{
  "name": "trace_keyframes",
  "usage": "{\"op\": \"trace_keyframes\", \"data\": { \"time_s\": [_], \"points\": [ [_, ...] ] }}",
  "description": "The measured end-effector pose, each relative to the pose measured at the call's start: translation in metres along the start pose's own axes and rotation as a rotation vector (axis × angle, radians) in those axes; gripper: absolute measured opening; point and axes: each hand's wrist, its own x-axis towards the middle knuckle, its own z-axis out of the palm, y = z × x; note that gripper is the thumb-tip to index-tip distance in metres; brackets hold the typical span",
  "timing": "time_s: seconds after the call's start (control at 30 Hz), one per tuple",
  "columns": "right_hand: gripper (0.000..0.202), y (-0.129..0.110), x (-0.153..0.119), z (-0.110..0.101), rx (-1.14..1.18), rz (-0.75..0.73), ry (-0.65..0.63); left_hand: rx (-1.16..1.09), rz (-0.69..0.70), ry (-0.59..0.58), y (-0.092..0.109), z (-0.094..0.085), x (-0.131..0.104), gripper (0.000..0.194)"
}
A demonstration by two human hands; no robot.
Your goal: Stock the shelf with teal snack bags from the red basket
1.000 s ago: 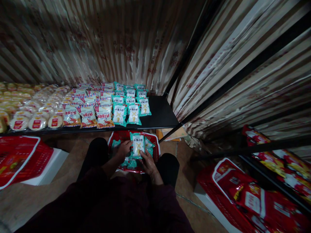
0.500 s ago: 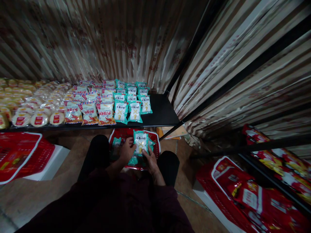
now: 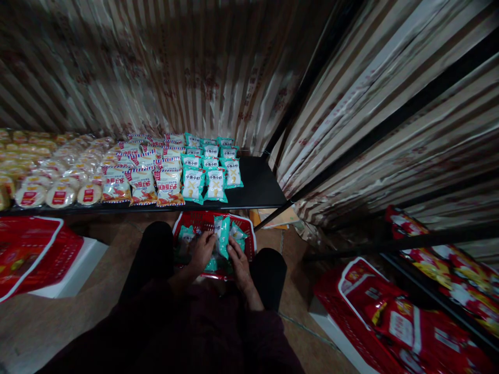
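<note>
holding a teal packet (image 3: 222, 236) tilted over the red basket (image 3: 195, 219), we are gripping its lower side with our right hand (image 3: 240, 265) while our left hand (image 3: 202, 250) is curling by the opposite edge, though we are not managing to tell whether it grips; we are seemingly adjusting its angle, and any further turning is calling for light, even fingers, similar packets (image 3: 215, 184) lying on the black shelf (image 3: 257, 182) beyond

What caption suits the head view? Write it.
Left hand and right hand hold a teal snack packet over a red basket before a stocked shelf.
</note>
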Motion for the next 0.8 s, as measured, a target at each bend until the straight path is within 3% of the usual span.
{"op": "trace_keyframes", "data": {
  "time_s": [0.27,0.53,0.67,0.8],
  "points": [
    [0.036,-0.017,-0.004,0.01,-0.118,-0.142,0.001,-0.146,-0.06,-0.129,0.008,-0.008,-0.006,0.035],
    [0.029,-0.019,-0.006,0.024,-0.227,-0.262,0.012,-0.399,-0.172,-0.263,-0.009,-0.005,-0.002,0.066],
    [0.023,-0.016,-0.003,0.022,-0.25,-0.328,0.036,-0.494,-0.24,-0.292,-0.01,-0.007,0.0,0.071],
    [0.027,-0.011,0.006,0.016,-0.199,-0.251,0.161,-0.531,-0.303,-0.316,-0.004,-0.013,-0.001,0.065]
  ]
}}
